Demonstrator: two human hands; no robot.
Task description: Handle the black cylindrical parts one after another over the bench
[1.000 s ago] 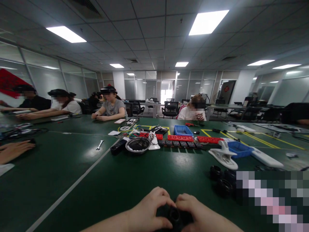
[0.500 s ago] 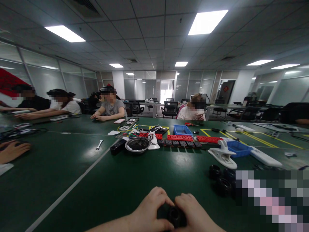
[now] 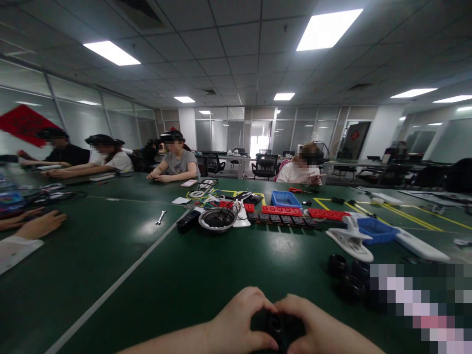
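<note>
At the bottom middle of the head view, my left hand (image 3: pixel 245 317) grips one side of a black rounded part (image 3: pixel 275 325) with a round hole in it. The fingers curl over its top and the thumb lies along the near side. My right hand (image 3: pixel 313 319) is wrapped round the other side of the same part, its fingertips meeting those of my left. The part's lower portion is hidden by the hands and the frame edge, and its exact kind is unclear. Several similar black ring-like parts (image 3: pixel 352 287) lie on the table to the right.
Beyond my hands on the green table (image 3: pixel 155 290) are a metal bowl (image 3: pixel 217 227), red socket strips (image 3: pixel 280 211), blue trays (image 3: pixel 285 199) and a white clamp base (image 3: pixel 352 241). A wrench (image 3: pixel 161 217) lies left. A co-worker's hand (image 3: pixel 42 226) rests at the left edge; other people sit around.
The view has turned slightly left, so the scene sits farther right. My hands still hold the black part; my right hand's fingers now arch wider around it.
</note>
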